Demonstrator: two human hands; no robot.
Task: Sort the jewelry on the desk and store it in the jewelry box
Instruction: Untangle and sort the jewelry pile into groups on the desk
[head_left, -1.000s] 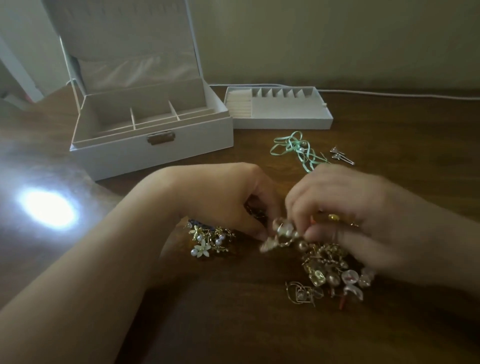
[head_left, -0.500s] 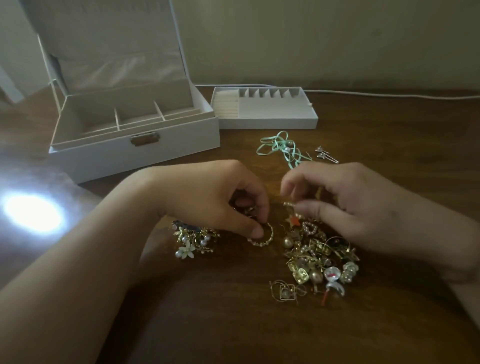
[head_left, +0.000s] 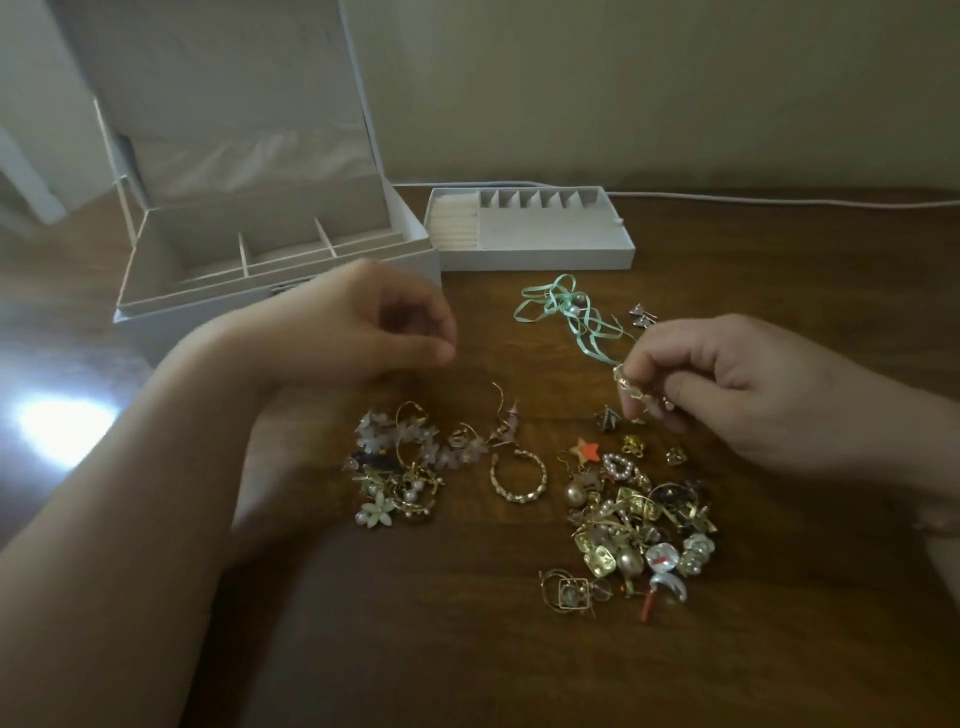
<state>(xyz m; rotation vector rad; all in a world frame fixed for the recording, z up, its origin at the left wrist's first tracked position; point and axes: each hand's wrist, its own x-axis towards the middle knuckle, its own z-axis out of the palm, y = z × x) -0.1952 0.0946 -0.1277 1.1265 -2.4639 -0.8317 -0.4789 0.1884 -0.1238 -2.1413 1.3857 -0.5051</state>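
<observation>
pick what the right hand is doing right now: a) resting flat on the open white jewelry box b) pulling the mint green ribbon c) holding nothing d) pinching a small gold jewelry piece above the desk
d: the right hand has its fingers curled round a small gold jewelry piece, lifted clear of the brown wooden desk, apart from the mint green ribbon and the open white jewelry box.

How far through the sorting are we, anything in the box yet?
Done: flower pieces and a gold ring sit apart from the main pile. In hand: the right hand pinches a small gold piece; the left hand holds nothing. Left: the box compartments in view and the tray look empty.
</observation>
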